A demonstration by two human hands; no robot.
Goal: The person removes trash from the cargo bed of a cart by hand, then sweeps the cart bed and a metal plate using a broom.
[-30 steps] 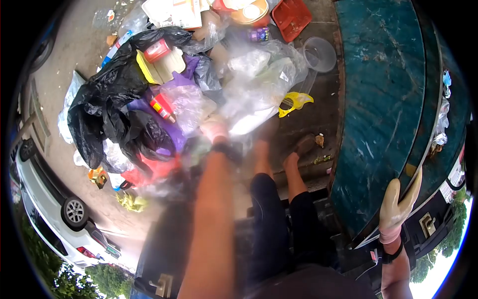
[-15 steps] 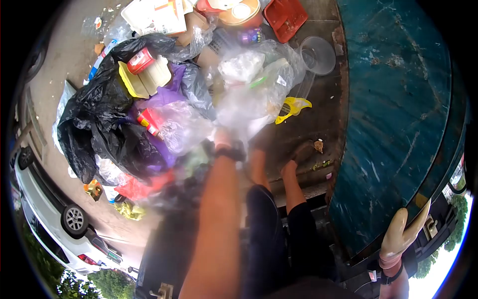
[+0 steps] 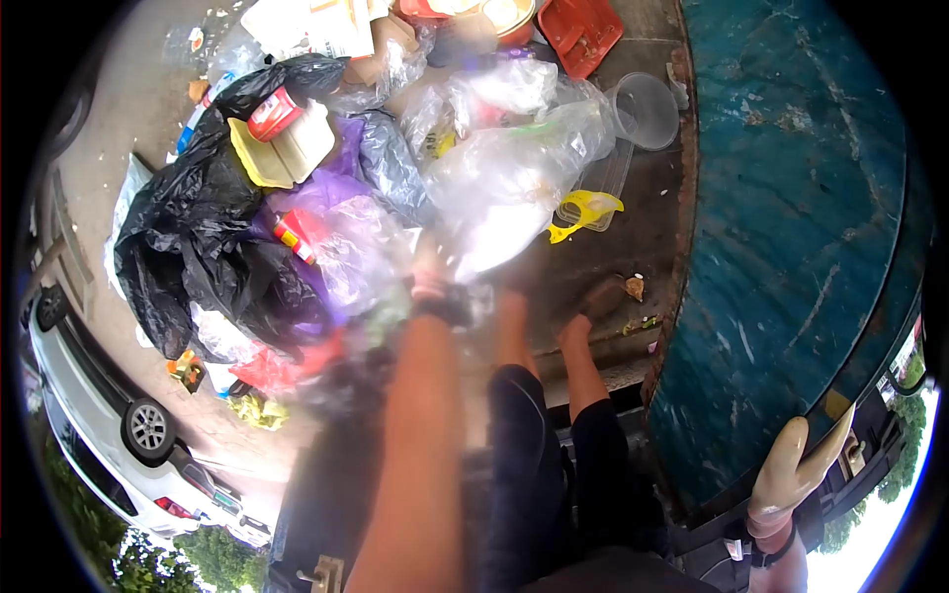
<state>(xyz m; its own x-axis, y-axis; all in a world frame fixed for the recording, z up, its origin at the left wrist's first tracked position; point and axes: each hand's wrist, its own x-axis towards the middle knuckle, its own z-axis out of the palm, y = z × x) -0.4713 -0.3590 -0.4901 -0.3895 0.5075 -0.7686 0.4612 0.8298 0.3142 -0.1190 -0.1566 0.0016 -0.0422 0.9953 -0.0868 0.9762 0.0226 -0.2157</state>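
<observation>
My left hand (image 3: 431, 269) reaches down into the rubbish, blurred, at the lower edge of a large clear plastic bag (image 3: 514, 178). It seems to grip this bag, though its separate fingers do not show. Beside it lie a purple bag (image 3: 341, 158) and a thin clear bag (image 3: 351, 232) with a red and yellow packet (image 3: 295, 242). At the lower right, my right hand (image 3: 791, 474), in a pale glove, clasps the rim of a teal panel (image 3: 791, 247), its thumb and fingers on either side of the edge.
A black bag (image 3: 188, 217) and an open yellow food box (image 3: 287, 148) lie left. At the back is a red tray (image 3: 578, 38); a clear tub (image 3: 646, 111) and yellow plastic piece (image 3: 588, 211) lie by the panel. A white car (image 3: 119, 435) stands outside, left.
The large clear bag has shifted and spread, and shows more sharply. My left hand stays at its lower edge, moved slightly. My right hand keeps its place on the panel's rim.
</observation>
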